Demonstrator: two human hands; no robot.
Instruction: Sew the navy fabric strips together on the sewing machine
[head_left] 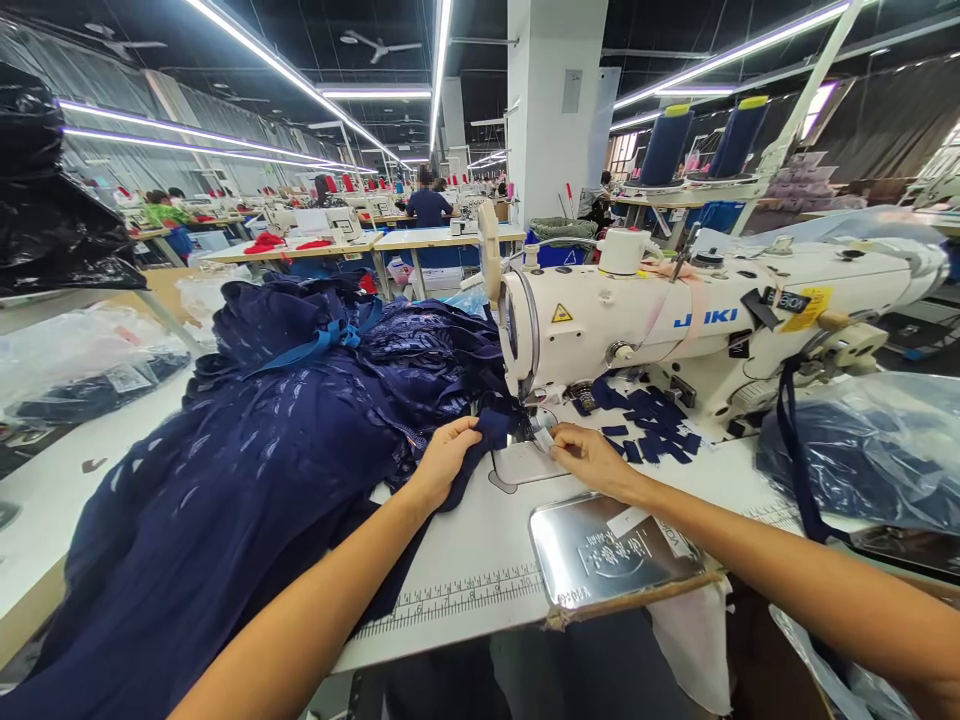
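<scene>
My left hand [446, 455] is closed on the edge of a navy blue garment [300, 450], thumb and fingers pinching the cloth just left of the needle area. My right hand [589, 458] pinches a small white label [543, 437] beside the presser foot. Both hands are at the head of a white sewing machine [592, 320], whose needle is hard to make out behind the cloth. Most of the navy cloth lies heaped to the left, with a bright blue strip [319, 345] knotted around part of it.
Small navy fabric pieces [652, 420] are scattered under the machine arm. At the table's front edge lies a metal tin lid [592, 555] with white labels on it. Plastic-bagged dark cloth [870, 450] sits to the right. Navy thread cones [664, 145] stand behind.
</scene>
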